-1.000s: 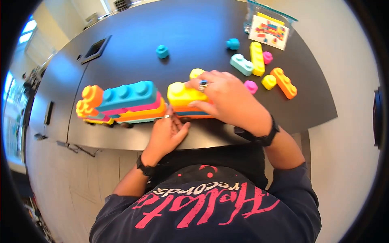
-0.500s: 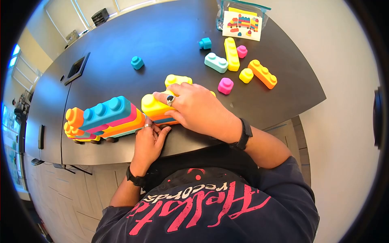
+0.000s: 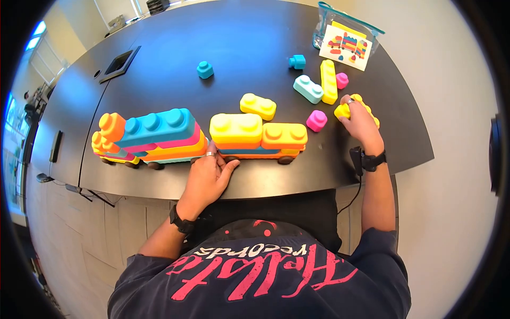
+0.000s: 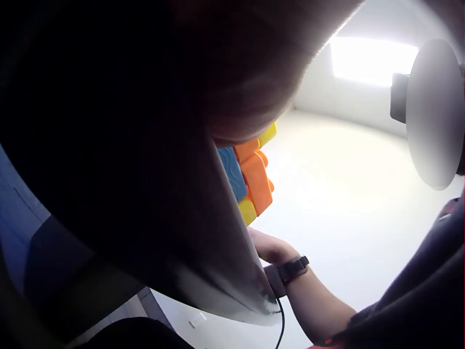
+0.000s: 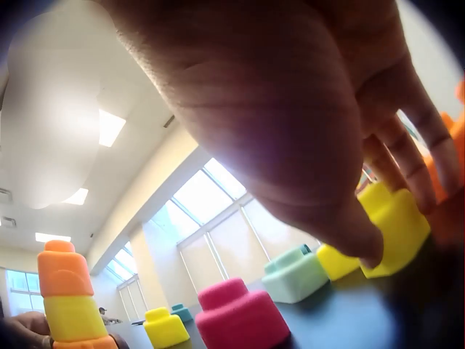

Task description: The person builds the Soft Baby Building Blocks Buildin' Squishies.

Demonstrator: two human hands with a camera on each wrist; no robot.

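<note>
My left hand (image 3: 207, 181) touches the gap between two block-built cars, its thumb pointing right and some fingertips hidden. The left car carries a long blue block (image 3: 159, 127). On the right car, a yellow block (image 3: 236, 130) stands beside an orange block (image 3: 284, 136). A loose two-stud yellow block (image 3: 258, 106) lies behind that car. To the right, my right hand (image 3: 361, 122) has thumb and fingers around a small yellow block (image 3: 342, 111), next to a mostly covered orange block. In the right wrist view, the thumb presses that yellow block (image 5: 396, 229).
A pink block (image 3: 316, 121), a pale teal block (image 3: 308, 89), a long yellow block (image 3: 329, 82) and another pink block (image 3: 341, 81) lie near the right hand. Two small teal blocks (image 3: 205, 69) (image 3: 297, 62) sit farther back. A picture card (image 3: 346, 46) leans on a clear bag (image 3: 323, 24).
My right hand has left the right car's yellow block, which stays on the car, and has moved right to the small yellow block. The left hand remains between the cars.
</note>
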